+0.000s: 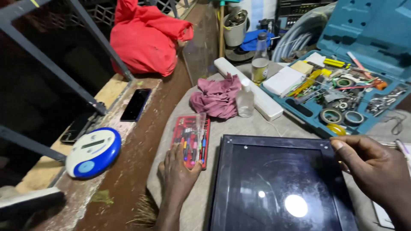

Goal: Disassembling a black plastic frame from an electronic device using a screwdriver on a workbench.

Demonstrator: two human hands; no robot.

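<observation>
Hand [177,171] flat, fingertips touching red tool kit [191,139].

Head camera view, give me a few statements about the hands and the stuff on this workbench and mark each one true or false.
1. The left hand touches the red screwdriver kit. True.
2. The right hand rests at the upper right corner of the dark framed screen. True.
3. The teal toolbox is closed. False: its lid is up and tools and tape rolls show inside.
4. The maroon cloth lies on top of the screen. False: it lies beyond the kit, beside a clear plastic bottle.
5. A black phone lies on the wooden ledge to the left. True.
</observation>
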